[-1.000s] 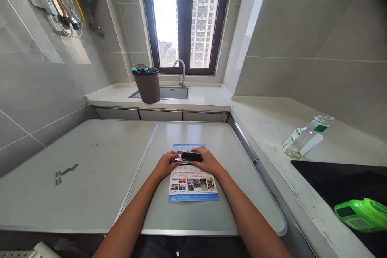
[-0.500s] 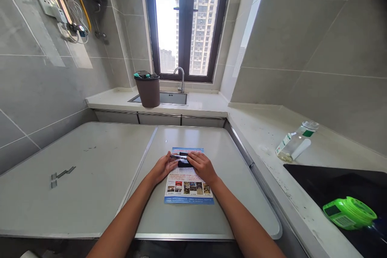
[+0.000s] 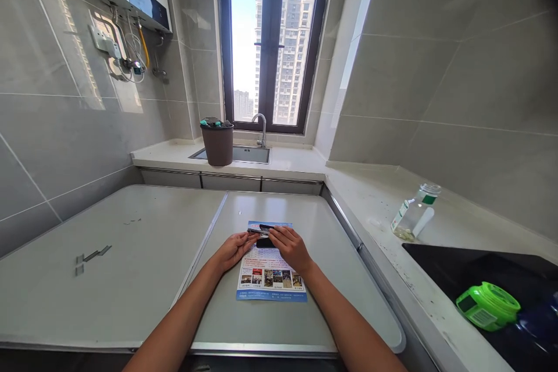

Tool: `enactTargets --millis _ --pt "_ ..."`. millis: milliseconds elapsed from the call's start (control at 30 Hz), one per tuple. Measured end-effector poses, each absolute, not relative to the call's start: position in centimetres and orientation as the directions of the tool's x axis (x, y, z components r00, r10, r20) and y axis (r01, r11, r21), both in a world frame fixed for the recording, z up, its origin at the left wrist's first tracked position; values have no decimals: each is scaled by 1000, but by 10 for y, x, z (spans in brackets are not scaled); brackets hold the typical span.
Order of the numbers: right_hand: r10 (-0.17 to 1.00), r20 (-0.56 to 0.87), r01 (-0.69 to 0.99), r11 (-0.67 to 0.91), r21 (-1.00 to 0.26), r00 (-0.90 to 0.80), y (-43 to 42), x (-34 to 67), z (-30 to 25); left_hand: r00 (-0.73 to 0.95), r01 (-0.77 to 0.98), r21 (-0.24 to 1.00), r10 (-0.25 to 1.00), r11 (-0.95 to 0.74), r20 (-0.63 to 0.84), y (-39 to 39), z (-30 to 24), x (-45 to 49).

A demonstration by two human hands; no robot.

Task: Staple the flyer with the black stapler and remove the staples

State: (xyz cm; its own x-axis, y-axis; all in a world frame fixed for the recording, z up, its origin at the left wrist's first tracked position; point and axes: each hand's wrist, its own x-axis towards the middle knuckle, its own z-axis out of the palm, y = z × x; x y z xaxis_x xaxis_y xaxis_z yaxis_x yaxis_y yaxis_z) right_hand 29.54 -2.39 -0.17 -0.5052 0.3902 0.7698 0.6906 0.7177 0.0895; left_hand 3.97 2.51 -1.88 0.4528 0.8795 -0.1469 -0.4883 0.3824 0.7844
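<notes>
A small black and silver stapler [image 3: 265, 242], its upper parts raised apart from the black base, is held between my two hands above a printed flyer. My left hand [image 3: 236, 250] pinches the silver metal part at the left end. On the right side, my right hand [image 3: 291, 249] has its fingers closed over the black parts and hides that end. Beneath them, the blue-edged flyer [image 3: 271, 295] with small photos lies flat on the light tabletop [image 3: 231, 325].
Several grey staple strips [image 3: 90, 256] lie on the left tabletop. A brown bucket [image 3: 217, 145] stands by the sink [image 3: 250, 154] at the back. On the right counter are a clear glass jar [image 3: 414, 215], a black cooktop [image 3: 449, 261] and a green container [image 3: 488, 305].
The head view has tilted up, so the scene sits lower. Both hands stay on the stapler, and its upper black part shows more clearly apart from the silver part.
</notes>
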Motion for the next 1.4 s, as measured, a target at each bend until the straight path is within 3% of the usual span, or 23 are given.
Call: enactTargets --millis 133,200,300,533,700,1233,1300,1400 --pt "703 701 670 581 -463 -124 -20 306 1 334 -495 823 936 278 -115 30 -19 38" --pt "766 642 645 508 -571 -34 -19 315 2 264 -492 846 961 206 -80 31 -19 37" --pt "833 549 608 471 -639 -69 -19 325 3 213 -457 881 977 125 -28 31 -19 38" --pt "892 347 543 452 -708 -290 -29 309 5 162 -386 922 982 -26 96 26 -13 39" --pt "887 255 513 435 -741 -384 -29 307 4 188 -356 934 978 -21 94 20 -7 38" --pt "851 128 499 413 -762 -510 -32 321 17 293 -276 956 939 -97 180 10 2 49" --pt "851 165 482 430 -763 -498 -32 322 22 308 -218 967 931 -129 193 8 3 49" --pt "861 396 471 506 -722 -318 -32 316 31 326 -123 976 922 -178 209 4 4 51"
